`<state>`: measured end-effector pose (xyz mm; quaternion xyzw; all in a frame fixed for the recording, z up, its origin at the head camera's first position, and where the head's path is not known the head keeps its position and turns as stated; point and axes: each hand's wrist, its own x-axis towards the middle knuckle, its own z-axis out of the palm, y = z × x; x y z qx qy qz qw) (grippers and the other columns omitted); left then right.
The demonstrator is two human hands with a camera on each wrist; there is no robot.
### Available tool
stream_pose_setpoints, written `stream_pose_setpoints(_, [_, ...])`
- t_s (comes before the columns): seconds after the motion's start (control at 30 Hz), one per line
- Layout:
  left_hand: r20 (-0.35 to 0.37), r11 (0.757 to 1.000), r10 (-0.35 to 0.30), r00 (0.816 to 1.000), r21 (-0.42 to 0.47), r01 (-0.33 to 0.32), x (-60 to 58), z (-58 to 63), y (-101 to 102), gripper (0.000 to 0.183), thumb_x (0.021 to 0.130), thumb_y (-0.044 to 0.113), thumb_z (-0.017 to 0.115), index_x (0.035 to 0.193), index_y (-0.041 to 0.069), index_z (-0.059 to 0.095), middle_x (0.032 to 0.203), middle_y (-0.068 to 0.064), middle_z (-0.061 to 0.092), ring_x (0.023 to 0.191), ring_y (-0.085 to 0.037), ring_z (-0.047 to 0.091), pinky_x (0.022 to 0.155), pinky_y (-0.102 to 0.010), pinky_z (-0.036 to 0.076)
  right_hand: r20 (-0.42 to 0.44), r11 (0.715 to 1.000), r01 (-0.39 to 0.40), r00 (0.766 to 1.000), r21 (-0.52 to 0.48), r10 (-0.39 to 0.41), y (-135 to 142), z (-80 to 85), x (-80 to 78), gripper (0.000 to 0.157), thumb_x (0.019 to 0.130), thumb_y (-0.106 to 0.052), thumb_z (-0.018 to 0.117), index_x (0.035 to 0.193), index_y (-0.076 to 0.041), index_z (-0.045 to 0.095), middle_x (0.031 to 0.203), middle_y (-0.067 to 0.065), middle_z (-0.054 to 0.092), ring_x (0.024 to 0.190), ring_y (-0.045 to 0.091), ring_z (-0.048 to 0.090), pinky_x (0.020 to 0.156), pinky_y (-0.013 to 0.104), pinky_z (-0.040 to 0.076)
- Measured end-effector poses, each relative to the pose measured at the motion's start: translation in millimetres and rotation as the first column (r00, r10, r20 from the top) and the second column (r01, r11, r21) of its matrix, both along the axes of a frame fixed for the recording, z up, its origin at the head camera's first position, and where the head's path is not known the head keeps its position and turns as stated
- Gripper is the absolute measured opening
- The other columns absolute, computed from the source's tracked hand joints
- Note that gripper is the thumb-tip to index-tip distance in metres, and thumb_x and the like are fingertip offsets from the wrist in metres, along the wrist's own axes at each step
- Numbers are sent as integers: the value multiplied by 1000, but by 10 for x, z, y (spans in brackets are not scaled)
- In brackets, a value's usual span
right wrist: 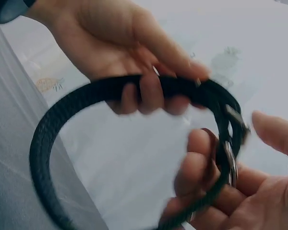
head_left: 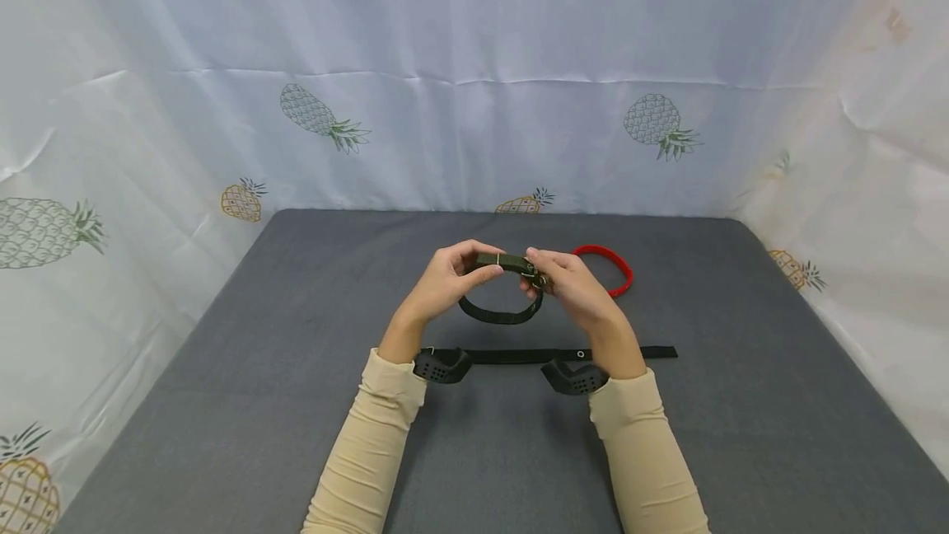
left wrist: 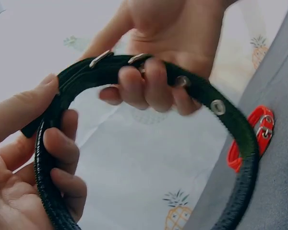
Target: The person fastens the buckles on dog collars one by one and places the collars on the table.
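Note:
A dark green collar (head_left: 498,318), closed into a loop with a metal buckle (right wrist: 237,117) and eyelets, is held up above the table by both hands. My left hand (head_left: 445,278) grips the doubled part of the band, thumb on the outside and fingers curled inside the loop. Beside the buckle, my right hand (head_left: 574,287) has its fingers curled round the band. In the right wrist view, the right thumb (right wrist: 278,134) stands a little away from the buckle. The strap's tip (left wrist: 31,124) pokes out by the left thumb.
A red collar (head_left: 628,277) with a metal buckle lies on the grey table (head_left: 296,402), behind the right hand. A black strap (head_left: 511,357) with an eyelet stretches straight across the table beneath the wrists. White pineapple-print cloth (head_left: 460,138) hangs behind and at the sides.

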<state>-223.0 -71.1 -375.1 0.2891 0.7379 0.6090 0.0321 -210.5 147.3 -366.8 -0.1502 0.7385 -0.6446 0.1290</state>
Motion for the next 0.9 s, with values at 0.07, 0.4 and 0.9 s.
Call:
stream_pose_setpoints(0.07, [2,999,44,999,30,-44,-7,0,-7,27,92,8,63,118,0,63,94,-2,63,77,-7,57,71,-20,47,18,1000,-10,1000,-22,11,36,-27,-28,37,104,-39,40,95,-12,63,80,-7,65,80,11,60,88,29,47])
stream_pose_setpoints(0.4, [17,994,90,996,67,-91,-32,-6,-60,32,93,7,63,123,-2,59,96,1,62,82,-3,59,79,-21,51,-10,995,-68,998,-68,67,100,-81,-78,17,103,-17,44,103,-6,57,91,-7,61,94,12,60,95,25,47])
stream_pose_setpoints(0.9, [-31,978,193,981,91,-190,-72,-22,-103,31,95,8,60,124,-2,58,125,-22,58,114,-22,58,101,-42,50,-421,930,265,896,256,-140,-99,-308,-155,19,98,-7,53,110,6,61,106,23,63,93,25,55,85,38,46])
